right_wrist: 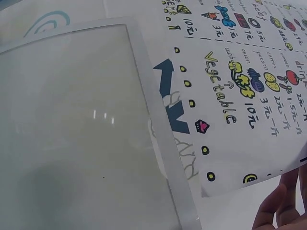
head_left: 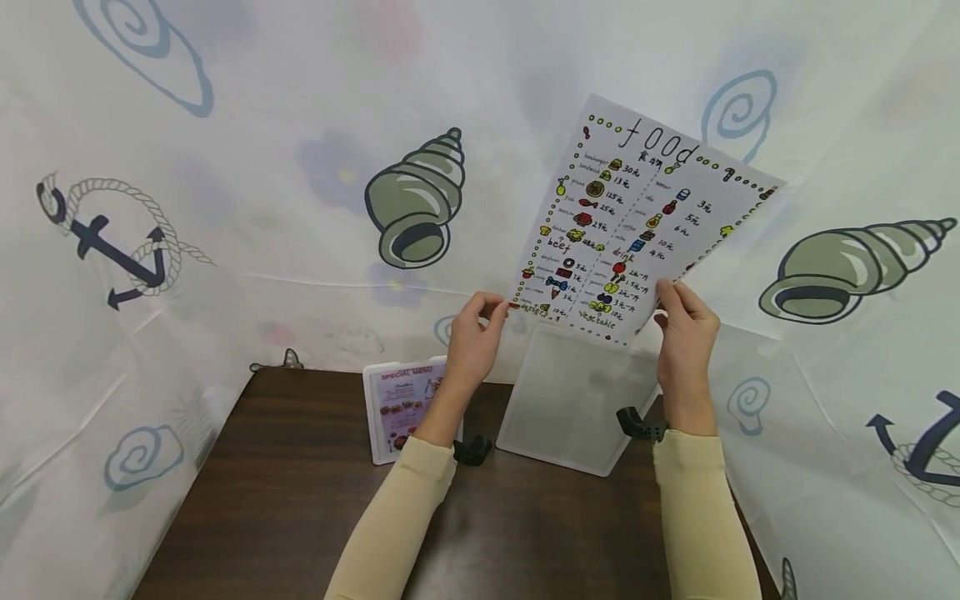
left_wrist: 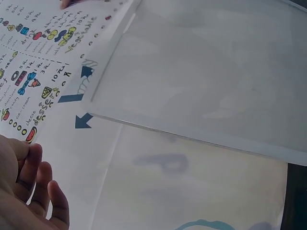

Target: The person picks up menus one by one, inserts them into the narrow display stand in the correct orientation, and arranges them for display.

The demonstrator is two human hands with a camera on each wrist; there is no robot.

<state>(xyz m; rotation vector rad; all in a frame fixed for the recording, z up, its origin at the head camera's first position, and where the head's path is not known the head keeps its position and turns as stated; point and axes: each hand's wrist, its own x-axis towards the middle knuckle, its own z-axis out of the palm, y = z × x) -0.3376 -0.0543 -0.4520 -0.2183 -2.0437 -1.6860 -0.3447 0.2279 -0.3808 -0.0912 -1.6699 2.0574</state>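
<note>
A white sheet of paper (head_left: 600, 225) with a hand-drawn "food" menu is held up above the table. My left hand (head_left: 477, 337) pinches its lower left corner between thumb and forefinger, and in the left wrist view the other fingers of that hand (left_wrist: 33, 187) are loosely bent. On the sheet's right edge, my right hand (head_left: 686, 346) grips with thumb and fingers; part of it (right_wrist: 285, 206) shows in the right wrist view. Just below the paper stands a clear, white-rimmed display frame (head_left: 573, 400), leaning back, with nothing printed in it.
A smaller white-framed "Special Menu" sign (head_left: 397, 408) stands behind my left forearm, partly covered by it. Both stand on a dark brown wooden table (head_left: 300, 492). Behind hangs a pale cloth (head_left: 300, 83) printed with shells and anchors. Black camera mounts sit on both wrists.
</note>
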